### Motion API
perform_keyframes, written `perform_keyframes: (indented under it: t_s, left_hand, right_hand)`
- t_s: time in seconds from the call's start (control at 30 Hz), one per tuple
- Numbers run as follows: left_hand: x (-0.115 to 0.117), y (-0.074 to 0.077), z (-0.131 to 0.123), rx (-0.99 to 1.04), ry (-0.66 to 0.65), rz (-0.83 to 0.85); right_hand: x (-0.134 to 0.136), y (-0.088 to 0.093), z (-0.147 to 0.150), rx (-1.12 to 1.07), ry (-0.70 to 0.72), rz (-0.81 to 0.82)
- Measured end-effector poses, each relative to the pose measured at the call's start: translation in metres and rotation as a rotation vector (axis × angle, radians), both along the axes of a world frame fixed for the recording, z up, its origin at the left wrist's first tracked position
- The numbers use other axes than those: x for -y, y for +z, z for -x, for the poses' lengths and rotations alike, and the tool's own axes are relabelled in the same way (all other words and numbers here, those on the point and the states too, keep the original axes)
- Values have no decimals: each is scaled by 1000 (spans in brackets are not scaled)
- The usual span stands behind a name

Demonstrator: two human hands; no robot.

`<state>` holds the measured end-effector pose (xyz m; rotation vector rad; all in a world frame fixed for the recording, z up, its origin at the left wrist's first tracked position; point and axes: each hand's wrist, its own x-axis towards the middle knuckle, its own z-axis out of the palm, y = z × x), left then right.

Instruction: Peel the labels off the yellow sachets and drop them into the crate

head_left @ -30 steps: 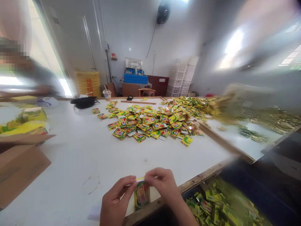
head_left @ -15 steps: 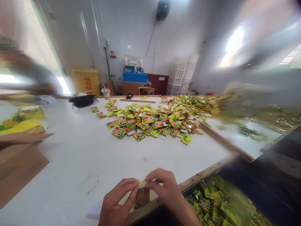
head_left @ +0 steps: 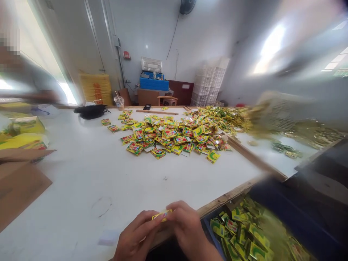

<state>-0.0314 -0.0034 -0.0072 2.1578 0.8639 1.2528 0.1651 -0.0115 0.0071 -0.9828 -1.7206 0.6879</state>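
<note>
small yellow packet (head_left: pixel 162 215) flat, long axis left-right, between both hands' fingers (head_left: pixel 152 222)

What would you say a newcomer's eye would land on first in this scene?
First, the heap of yellow-green packets in the middle of the white table. Next, at the near edge, the left hand and right hand pinch a small yellow packet between them. To the lower right, a blue bin holds more of them.
</note>
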Motion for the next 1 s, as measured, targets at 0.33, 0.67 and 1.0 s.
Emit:
perform_keyframes:
  t_s: [0.33, 0.67, 1.0]
  left_hand:
    - [0, -8, 5, -134, 289, 321]
    - [-2, -5, 2, -56, 221, 295]
    - [-3, -11, 1, -39, 80, 103]
  right_hand:
    - [-11, 44, -21, 193, 62, 111]
    - [-45, 105, -5, 1157, 328, -195]
    - [-38, 64, -27, 731, 323, -117]
